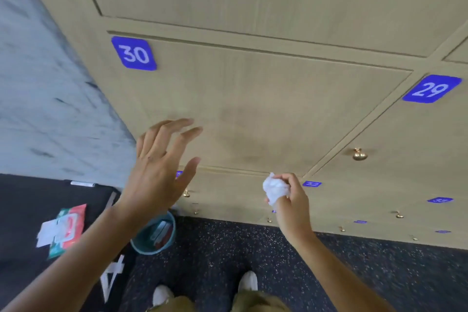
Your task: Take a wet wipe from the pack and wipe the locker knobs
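Note:
My right hand (291, 200) grips a crumpled white wet wipe (274, 189) in front of the lower edge of wooden locker door 30 (253, 114). My left hand (162, 164) is raised with its fingers spread, holding nothing, near the left side of that door. A brass knob (359, 154) sticks out of locker door 29 (405, 159), to the right of my right hand and apart from it. Smaller brass knobs (186, 194) show on the lower lockers. The wet wipe pack (67, 230), green and red with a wipe pulled out, lies on the black mat at the lower left.
A teal bin (154, 234) with items inside stands on the floor under my left wrist. A grey wall (45, 109) borders the lockers on the left. My white shoes (248, 281) stand on dark speckled flooring. Blue number plates (312, 183) mark the lower doors.

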`<act>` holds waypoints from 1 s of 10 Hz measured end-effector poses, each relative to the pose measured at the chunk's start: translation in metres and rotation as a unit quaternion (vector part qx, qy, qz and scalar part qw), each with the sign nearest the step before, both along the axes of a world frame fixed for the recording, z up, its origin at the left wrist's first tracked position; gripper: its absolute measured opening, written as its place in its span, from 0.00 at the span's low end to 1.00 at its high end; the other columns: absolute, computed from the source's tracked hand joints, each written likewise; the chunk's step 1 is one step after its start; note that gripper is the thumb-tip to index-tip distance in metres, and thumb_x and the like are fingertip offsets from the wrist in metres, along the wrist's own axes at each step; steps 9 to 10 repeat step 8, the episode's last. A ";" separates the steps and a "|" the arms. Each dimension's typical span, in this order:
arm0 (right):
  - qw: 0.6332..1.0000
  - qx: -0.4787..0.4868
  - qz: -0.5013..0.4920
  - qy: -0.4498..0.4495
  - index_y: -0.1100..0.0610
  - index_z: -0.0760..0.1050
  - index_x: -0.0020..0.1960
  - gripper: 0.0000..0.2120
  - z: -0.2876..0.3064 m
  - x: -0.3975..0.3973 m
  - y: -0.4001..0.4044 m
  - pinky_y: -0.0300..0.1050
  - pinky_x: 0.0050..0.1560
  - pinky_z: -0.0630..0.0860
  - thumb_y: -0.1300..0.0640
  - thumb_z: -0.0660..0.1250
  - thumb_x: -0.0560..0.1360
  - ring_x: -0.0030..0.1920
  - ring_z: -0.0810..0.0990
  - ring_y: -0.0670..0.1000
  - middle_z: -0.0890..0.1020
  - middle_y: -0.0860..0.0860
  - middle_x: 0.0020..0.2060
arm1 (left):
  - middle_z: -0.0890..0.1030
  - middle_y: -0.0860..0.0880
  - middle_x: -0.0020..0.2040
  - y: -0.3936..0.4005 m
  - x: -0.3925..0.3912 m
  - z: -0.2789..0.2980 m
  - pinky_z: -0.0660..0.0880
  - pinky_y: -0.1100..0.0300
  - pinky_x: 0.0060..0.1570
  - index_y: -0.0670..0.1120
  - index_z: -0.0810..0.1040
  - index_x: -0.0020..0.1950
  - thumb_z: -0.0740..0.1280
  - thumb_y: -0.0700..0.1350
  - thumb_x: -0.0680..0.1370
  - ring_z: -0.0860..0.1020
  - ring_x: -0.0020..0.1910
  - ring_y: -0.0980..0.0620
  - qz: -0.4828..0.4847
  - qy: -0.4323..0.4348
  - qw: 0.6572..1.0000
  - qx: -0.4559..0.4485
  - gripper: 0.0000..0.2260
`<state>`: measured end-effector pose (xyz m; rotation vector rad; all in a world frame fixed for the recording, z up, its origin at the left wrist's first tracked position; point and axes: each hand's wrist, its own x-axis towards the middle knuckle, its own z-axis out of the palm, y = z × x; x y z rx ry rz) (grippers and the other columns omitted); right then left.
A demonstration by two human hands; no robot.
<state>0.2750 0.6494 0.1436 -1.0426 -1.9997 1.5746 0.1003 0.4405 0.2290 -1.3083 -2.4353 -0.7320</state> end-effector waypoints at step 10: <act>0.904 -0.170 0.245 -0.305 0.61 0.82 0.58 0.16 -0.301 -0.272 -0.329 0.42 0.56 0.74 0.63 0.65 0.72 0.51 0.80 0.53 0.83 0.53 0.55 | 0.78 0.56 0.58 -0.325 -0.113 -0.135 0.72 0.55 0.49 0.52 0.78 0.65 0.67 0.51 0.81 0.72 0.50 0.52 0.274 -0.254 0.928 -0.016 0.13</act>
